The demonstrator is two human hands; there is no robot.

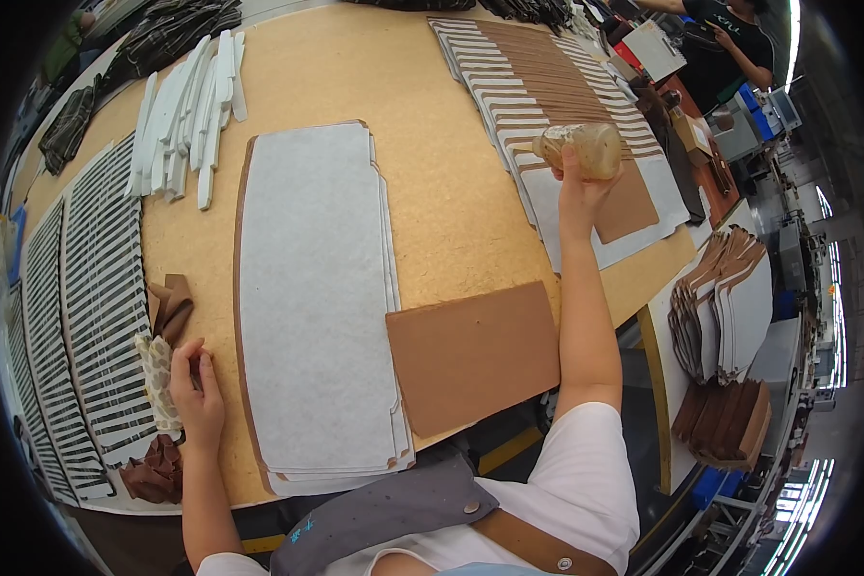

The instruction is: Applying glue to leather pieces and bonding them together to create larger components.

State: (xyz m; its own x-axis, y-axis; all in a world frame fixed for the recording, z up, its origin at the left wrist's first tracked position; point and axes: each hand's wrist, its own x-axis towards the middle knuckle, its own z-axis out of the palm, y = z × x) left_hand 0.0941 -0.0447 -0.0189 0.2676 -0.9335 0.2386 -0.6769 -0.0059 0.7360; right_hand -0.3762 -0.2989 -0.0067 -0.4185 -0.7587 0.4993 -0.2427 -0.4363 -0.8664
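My right hand [588,187] is wrapped round a cloudy, yellowish see-through jar [586,151], tipped on its side above a striped stack on the right. My left hand [198,396] is at the table's left side with its fingers curled in; whatever they may hold is hidden. Right beside it lies a cream spotted cloth [159,384], and I cannot tell if the hand touches it. Between my arms rests a tall stack of pale grey sheets [317,288] with brown edges. A brown rectangular panel [475,355] adjoins its lower right side.
White strips [187,115] are heaped at the upper left. Striped panels [106,288] line the left edge, near crumpled brown pieces [154,470]. Brown strips lie on white panels [634,206] at the right. Cut pieces [725,307] fill a side table. Another person [725,48] stands at the far right.
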